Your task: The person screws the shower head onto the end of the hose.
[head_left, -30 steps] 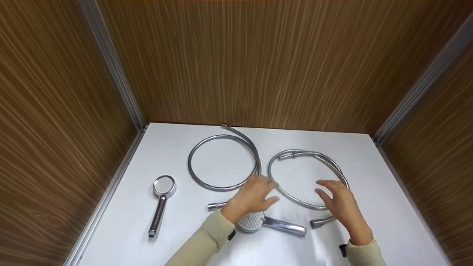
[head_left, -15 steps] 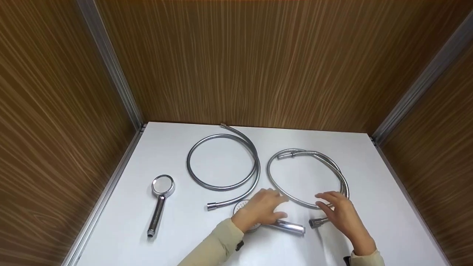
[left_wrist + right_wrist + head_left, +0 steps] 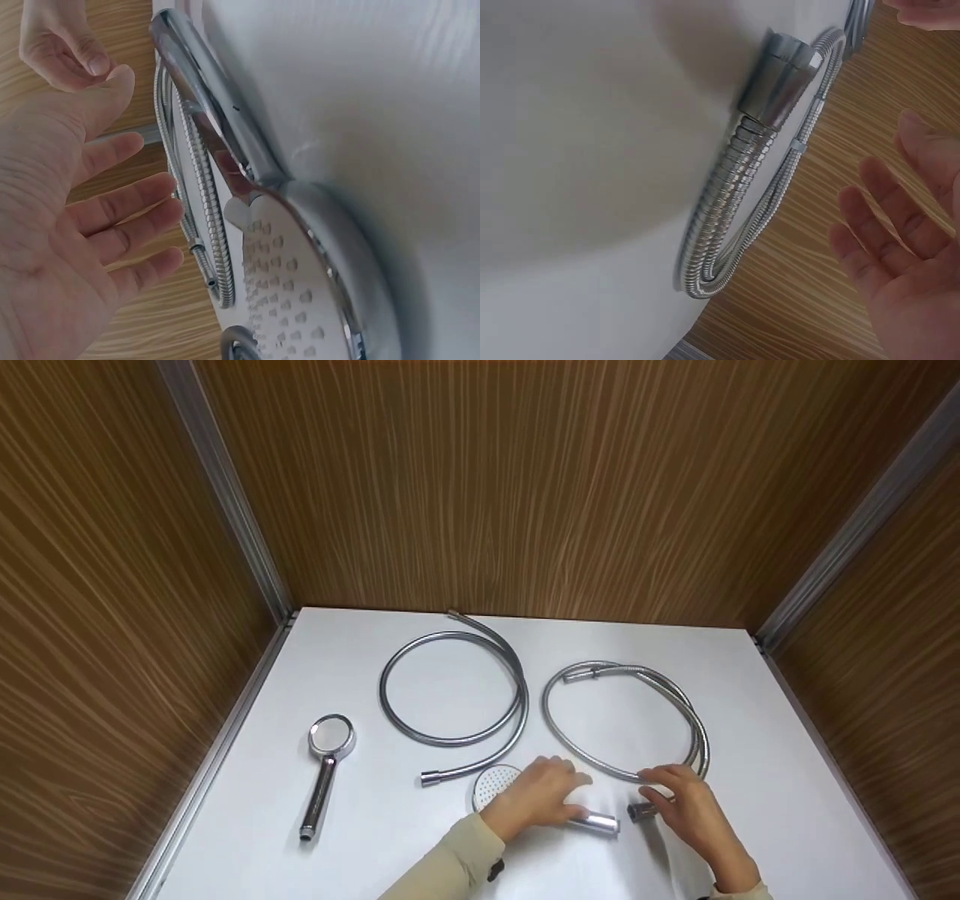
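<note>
My left hand (image 3: 541, 796) hovers over a chrome shower head (image 3: 495, 784) that lies face up on the white table. In the left wrist view its fingers are loosely spread, apart from the shower head's handle (image 3: 214, 97) and spray face (image 3: 281, 292). My right hand (image 3: 686, 806) is held above the near end of a coiled metal shower hose (image 3: 600, 765), beside its end nut (image 3: 641, 811). The right wrist view has the right hand's fingers (image 3: 900, 217) relaxed, with a gap between them and the hose nut (image 3: 780, 79).
A second coiled shower hose (image 3: 384, 690) lies left of centre, its end nut (image 3: 431, 778) toward me. Another shower head (image 3: 321, 787) with a dark handle lies at the left. Wood-grain panels (image 3: 480, 487) enclose the white table (image 3: 390, 847) at the back and sides.
My left hand has moved right and toward me, from the spray face to over the shower head's handle. The right hand has come down closer to the hose's end nut.
</note>
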`<action>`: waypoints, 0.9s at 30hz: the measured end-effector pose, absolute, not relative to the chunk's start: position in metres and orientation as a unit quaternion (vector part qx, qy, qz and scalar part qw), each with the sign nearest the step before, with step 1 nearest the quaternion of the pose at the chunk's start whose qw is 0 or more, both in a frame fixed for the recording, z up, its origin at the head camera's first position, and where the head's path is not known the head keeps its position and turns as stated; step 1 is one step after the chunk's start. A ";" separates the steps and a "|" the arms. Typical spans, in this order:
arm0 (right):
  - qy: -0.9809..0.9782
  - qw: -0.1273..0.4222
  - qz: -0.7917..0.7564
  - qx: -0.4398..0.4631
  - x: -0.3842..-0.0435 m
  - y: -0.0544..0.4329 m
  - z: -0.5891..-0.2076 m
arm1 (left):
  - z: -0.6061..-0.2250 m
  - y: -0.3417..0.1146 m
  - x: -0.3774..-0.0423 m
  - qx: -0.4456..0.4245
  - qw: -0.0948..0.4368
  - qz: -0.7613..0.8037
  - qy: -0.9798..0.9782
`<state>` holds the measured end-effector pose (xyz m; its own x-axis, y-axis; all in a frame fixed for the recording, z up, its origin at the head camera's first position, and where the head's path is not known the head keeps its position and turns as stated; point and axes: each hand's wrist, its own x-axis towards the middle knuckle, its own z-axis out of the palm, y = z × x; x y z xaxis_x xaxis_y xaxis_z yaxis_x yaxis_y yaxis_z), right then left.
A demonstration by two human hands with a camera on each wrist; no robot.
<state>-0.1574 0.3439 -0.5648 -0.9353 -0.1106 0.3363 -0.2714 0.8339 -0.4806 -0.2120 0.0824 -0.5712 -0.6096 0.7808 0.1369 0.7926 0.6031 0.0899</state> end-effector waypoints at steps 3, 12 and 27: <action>-0.951 0.137 0.262 0.094 -0.157 0.344 -0.566 | -0.573 0.084 -0.211 -0.438 0.037 -0.072 -0.895; -0.959 0.089 0.262 0.060 -0.156 0.347 -0.571 | -0.575 0.087 -0.213 -0.437 0.035 -0.069 -0.896; -0.963 0.086 0.248 0.067 -0.148 0.350 -0.587 | -0.585 0.091 -0.208 -0.440 0.032 -0.073 -0.895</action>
<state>-0.1479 0.3504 -0.5875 -0.9763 -0.0854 0.1986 -0.1708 0.8682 -0.4658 -0.2078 0.0912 -0.5850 -0.6111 0.7822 0.1211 0.7915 0.6026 0.1017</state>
